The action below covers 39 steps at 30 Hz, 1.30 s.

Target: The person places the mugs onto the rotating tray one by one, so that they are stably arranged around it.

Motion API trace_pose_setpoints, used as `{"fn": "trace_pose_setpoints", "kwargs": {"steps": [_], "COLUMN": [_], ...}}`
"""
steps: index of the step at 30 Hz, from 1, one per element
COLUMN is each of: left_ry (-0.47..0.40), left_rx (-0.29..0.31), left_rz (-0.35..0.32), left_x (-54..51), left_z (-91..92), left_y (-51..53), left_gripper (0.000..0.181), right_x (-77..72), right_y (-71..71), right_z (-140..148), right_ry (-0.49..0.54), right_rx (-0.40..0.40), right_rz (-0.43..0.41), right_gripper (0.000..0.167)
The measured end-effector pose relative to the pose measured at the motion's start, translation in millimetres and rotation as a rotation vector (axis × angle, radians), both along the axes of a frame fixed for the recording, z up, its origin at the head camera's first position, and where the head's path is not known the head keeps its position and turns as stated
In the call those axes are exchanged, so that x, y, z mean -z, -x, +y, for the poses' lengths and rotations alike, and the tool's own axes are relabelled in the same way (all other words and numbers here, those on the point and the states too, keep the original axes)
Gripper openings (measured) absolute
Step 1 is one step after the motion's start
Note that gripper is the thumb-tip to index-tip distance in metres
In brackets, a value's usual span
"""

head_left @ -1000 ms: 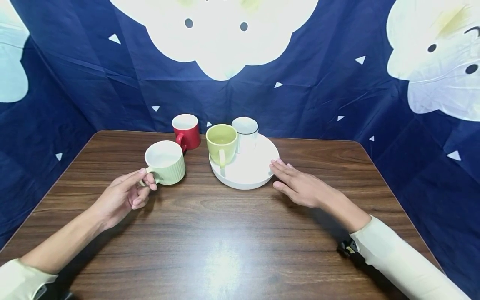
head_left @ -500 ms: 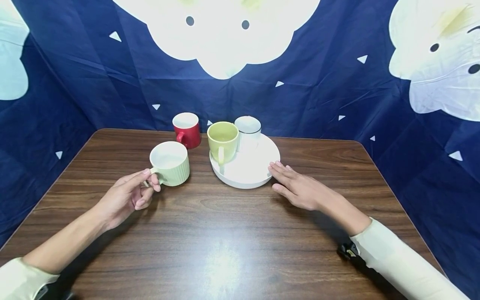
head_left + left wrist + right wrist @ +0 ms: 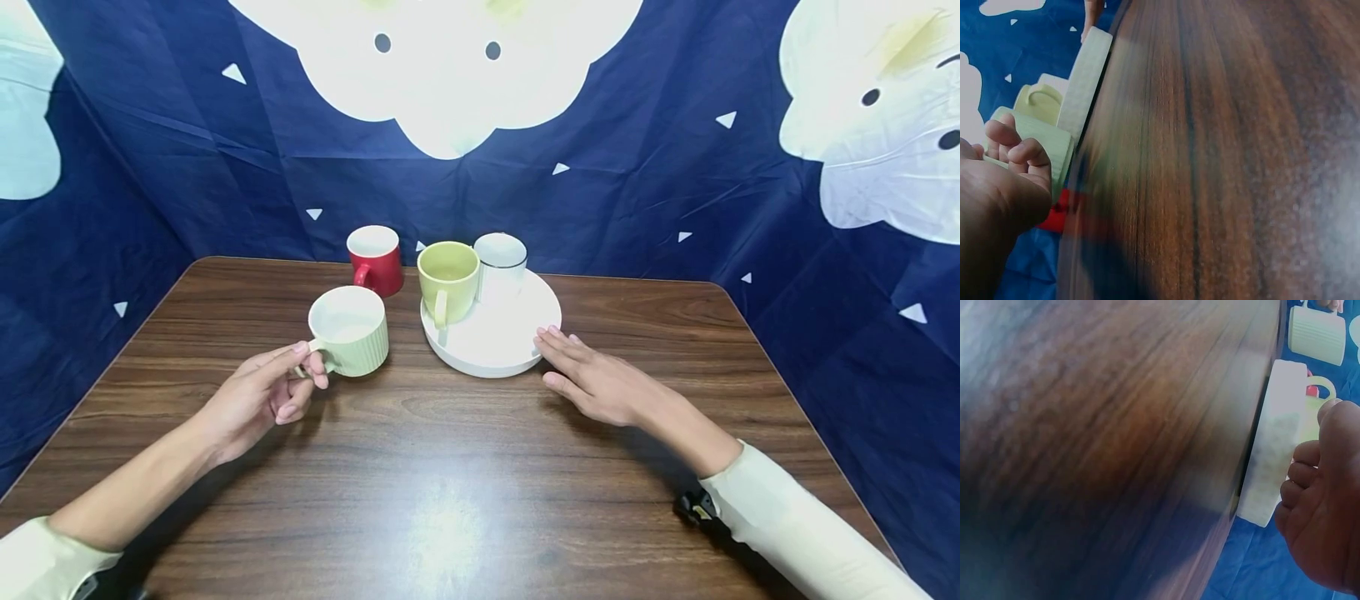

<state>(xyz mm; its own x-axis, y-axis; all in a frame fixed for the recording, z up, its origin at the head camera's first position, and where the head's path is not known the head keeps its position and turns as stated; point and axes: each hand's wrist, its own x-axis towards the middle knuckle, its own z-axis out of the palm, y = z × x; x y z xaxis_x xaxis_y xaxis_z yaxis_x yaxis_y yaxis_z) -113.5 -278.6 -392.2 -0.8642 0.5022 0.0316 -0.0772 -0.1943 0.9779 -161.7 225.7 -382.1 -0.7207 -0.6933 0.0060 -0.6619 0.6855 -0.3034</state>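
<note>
A pale green ribbed mug is held by its handle in my left hand, fingers and thumb pinching it; it appears just above the table. The right wrist view shows this ribbed mug from its side. My right hand touches the right rim of a round white dish with straight fingers. On that dish stand a yellow-green mug, its handle toward me, and a white cup with a dark rim line, partly hidden behind it.
Behind the ribbed mug, a red mug with a white inside stands on the brown wooden table. A dark blue cloth with white cloud shapes hangs beyond the table's back and side edges.
My left hand has carried the ribbed mug a little to the right, nearer the dish. The right hand has stayed at the dish's rim almost without moving.
</note>
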Motion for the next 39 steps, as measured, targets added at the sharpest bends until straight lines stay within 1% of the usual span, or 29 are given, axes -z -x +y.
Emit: {"fn": "trace_pose_setpoints", "kwargs": {"steps": [8, 15, 31, 39], "left_ry": [-0.002, -0.001, 0.017, 0.018], "left_rx": [-0.013, -0.010, 0.024, 0.009], "left_rz": [-0.016, -0.028, 0.009, 0.008], "left_x": [0.2, -0.1, -4.7, -6.4], "left_z": [4.3, 8.7, 17.5, 19.9], "left_y": [-3.3, -6.0, -11.0, -10.8], "left_gripper": [0.044, 0.044, 0.047, 0.047], "right_x": [-2.8, 0.5, 3.6, 2.6], "right_y": [5.1, 7.7, 3.4, -0.4], "right_z": [4, 4, 2, 0], "right_ry": [-0.004, -0.018, 0.005, 0.002], "right_rx": [0.041, 0.049, 0.015, 0.004], "right_rz": [-0.009, -0.021, 0.008, 0.003], "right_gripper": [0.064, 0.065, 0.065, 0.064]}}
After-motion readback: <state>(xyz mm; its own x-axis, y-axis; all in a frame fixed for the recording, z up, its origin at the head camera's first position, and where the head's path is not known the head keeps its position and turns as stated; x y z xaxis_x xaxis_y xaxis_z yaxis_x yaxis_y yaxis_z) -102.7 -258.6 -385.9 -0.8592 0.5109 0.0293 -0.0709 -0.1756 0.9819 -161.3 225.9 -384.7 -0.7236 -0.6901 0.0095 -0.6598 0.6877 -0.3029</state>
